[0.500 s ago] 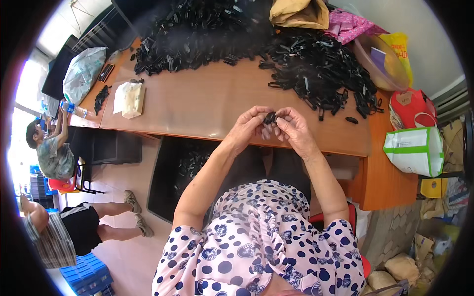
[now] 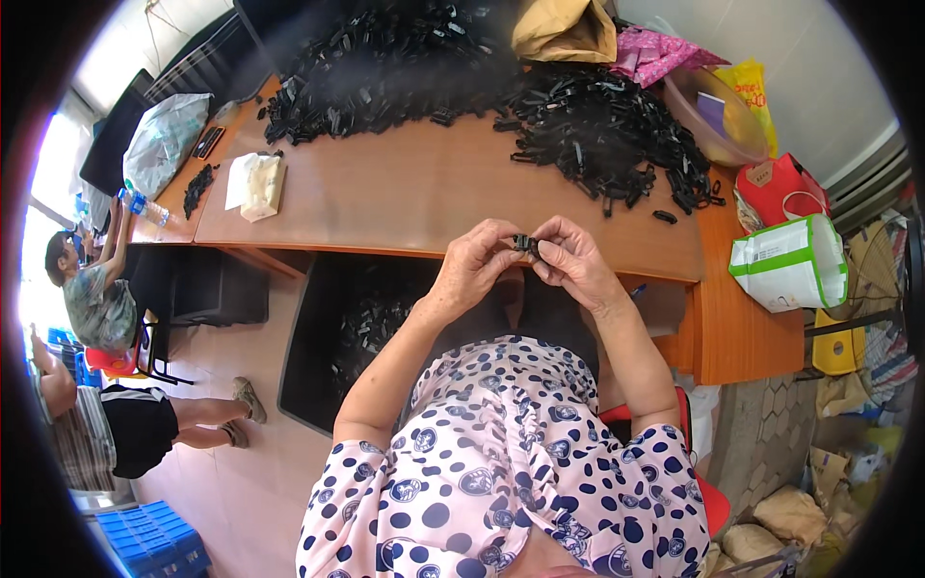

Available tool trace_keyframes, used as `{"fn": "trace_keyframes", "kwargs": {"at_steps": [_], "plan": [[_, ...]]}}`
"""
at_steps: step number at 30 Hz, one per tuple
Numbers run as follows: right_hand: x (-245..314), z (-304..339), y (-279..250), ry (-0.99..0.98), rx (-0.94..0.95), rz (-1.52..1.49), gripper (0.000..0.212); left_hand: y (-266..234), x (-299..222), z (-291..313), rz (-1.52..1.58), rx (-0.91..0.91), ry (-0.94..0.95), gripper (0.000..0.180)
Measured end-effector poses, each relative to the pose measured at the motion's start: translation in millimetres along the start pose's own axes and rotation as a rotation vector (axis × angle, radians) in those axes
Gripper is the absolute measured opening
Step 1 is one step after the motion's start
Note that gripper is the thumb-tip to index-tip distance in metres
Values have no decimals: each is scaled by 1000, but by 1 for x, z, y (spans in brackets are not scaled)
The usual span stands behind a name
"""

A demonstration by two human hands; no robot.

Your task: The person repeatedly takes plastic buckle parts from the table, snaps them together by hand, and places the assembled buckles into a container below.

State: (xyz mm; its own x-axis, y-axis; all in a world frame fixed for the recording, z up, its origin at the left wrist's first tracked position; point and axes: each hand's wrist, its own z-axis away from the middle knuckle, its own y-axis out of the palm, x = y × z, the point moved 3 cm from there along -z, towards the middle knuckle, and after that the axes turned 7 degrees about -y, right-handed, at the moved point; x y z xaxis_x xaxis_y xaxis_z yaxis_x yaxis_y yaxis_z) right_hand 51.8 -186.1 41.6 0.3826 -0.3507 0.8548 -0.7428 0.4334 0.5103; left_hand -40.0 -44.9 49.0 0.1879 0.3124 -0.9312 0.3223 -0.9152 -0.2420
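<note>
A small black plastic part [image 2: 525, 245] is pinched between both hands, just over the front edge of the wooden table [image 2: 385, 193]. My left hand [image 2: 479, 260] grips its left end with thumb and fingertips. On its right end, my right hand [image 2: 575, 262] closes in the same way. The exact kind of part is too small to make out. Beyond my hands lies a heap of similar black parts [image 2: 607, 140], with one loose piece [image 2: 665, 218] near it. A larger heap [image 2: 385, 72] of them covers the far side of the table.
A tissue pack [image 2: 260, 188] and a plastic bottle [image 2: 146, 208] stand to the left. Below the table, a black bin [image 2: 318, 356] holds more parts. At right are a pink basin [image 2: 708, 130] and a white-green bag [image 2: 785, 265]. Two people are at the left, one seated [image 2: 101, 289], one standing [image 2: 145, 424].
Both hands still hold the black part, which now shows more plainly between the fingertips. The view has shifted slightly, and the standing person at left has moved a little.
</note>
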Motion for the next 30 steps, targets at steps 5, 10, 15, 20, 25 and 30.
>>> {"fn": "trace_keyframes", "kwargs": {"at_steps": [5,10,15,20,25,30], "plan": [[-1,3,-2,69,19,130,10,-7,-5,7,-214,31,98,22],[-13,0,-5,63,-42,44,8,-7,-1,10,-307,28,156,24],[-11,-5,-10,134,-67,151,7,-6,4,10,-369,-6,116,25],[-12,-17,-23,359,-45,334,13,-8,14,-5,-447,50,152,23],[-39,-29,-44,491,-48,34,11,-10,28,-17,-381,138,-49,22],[-57,-38,-24,590,72,82,22,-31,31,-2,-482,158,-143,24]]}}
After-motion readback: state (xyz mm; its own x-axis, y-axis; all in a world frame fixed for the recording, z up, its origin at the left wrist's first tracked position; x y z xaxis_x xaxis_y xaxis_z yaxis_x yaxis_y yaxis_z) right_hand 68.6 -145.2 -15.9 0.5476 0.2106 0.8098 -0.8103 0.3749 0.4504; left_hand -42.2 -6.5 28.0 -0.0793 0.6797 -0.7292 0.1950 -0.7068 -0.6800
